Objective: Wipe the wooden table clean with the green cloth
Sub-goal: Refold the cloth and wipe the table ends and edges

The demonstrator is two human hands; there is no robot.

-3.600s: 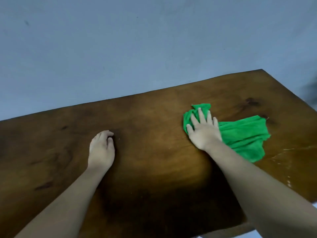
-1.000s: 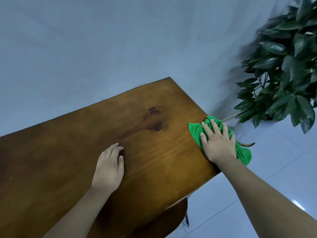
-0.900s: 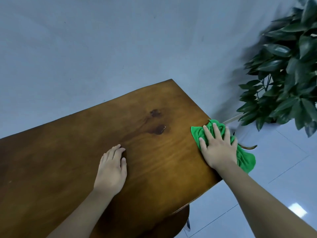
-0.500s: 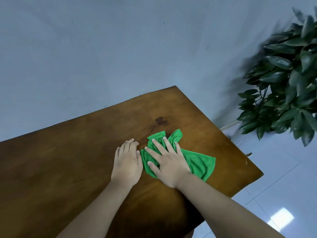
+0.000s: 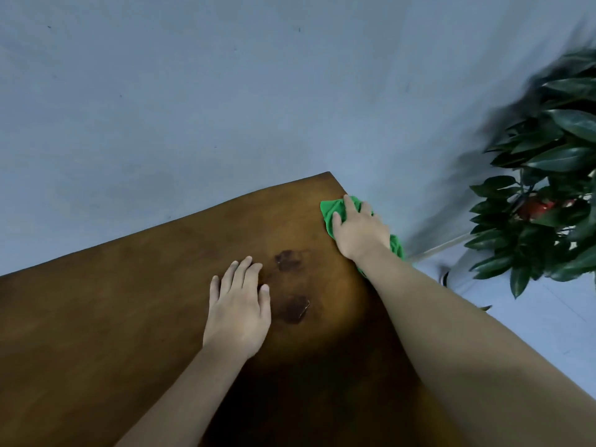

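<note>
The wooden table (image 5: 129,317) fills the lower left of the view, its far right corner near the wall. The green cloth (image 5: 332,209) lies bunched at the table's right edge, close to that corner, and part of it hangs over the edge. My right hand (image 5: 359,230) presses flat on the cloth with straight fingers and covers most of it. My left hand (image 5: 238,304) rests flat on bare wood in the middle of the table, beside two dark knots (image 5: 290,285) in the wood.
A grey-blue wall (image 5: 225,91) runs behind the table. A leafy potted plant (image 5: 548,195) stands on the tiled floor (image 5: 532,317) to the right of the table.
My right hand has slid the cloth from beside my left hand out to the table's right edge near the far corner. My left hand has stayed flat on the wood.
</note>
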